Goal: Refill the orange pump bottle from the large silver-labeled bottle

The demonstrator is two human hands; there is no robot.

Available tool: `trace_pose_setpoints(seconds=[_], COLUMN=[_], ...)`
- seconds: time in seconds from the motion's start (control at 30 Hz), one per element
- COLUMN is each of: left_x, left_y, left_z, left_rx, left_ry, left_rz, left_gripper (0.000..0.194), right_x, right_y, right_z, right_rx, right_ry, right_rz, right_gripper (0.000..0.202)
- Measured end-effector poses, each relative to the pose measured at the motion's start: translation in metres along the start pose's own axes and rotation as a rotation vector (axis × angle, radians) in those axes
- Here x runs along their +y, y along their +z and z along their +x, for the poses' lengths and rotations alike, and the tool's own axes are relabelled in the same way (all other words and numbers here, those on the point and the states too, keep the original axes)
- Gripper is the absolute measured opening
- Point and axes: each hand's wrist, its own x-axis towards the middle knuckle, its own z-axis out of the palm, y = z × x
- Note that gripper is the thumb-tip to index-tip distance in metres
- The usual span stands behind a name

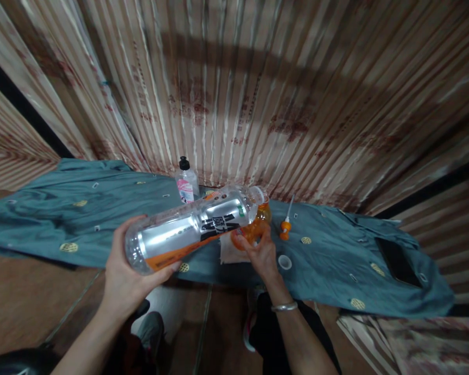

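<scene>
My left hand (127, 271) grips the bottom end of a large clear plastic bottle (191, 232) with a silver and orange label. The bottle is tilted nearly level, its neck pointing right, over the mouth of an orange bottle (263, 212). Wrapped round that orange bottle is my right hand (261, 252), with a bangle on the wrist. Whether the two mouths touch, I cannot tell; whether liquid flows is too blurred to see. Just right of them lies an orange pump head (285, 228) with a thin tube. A small white cap (285, 262) rests near my right wrist.
A clear bottle with a black top (184, 179) stands at the back. A light cloth (230, 252) lies beneath the orange bottle. At the right is a dark phone (397, 262) on the teal cloth-covered table (328, 271). A striped curtain (226, 104) hangs behind.
</scene>
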Motion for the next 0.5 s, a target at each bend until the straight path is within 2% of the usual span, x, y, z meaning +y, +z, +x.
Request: trace_pose_setpoints(seconds=[0.17, 0.3, 0.5], left_x=[-0.0015, 0.0, -0.0016], left_y=[-0.0001, 0.0034, 0.0004], left_z=[0.0023, 0.0011, 0.0023], left_rx=[-0.082, -0.001, -0.029], left_ry=[0.031, 0.01, 0.016], left_rz=[-0.005, -0.017, -0.02], left_gripper=[0.097, 0.102, 0.1], right_x=[-0.0043, -0.0051, -0.0079], right_y=[-0.0002, 0.0003, -0.0006], right_z=[0.002, 0.0027, 0.002], right_rx=[-0.017, -0.012, -0.009], right_ry=[0.064, 0.079, 0.076], right_rz=[0.04, 0.036, 0.047], right_gripper=[0.069, 0.071, 0.063])
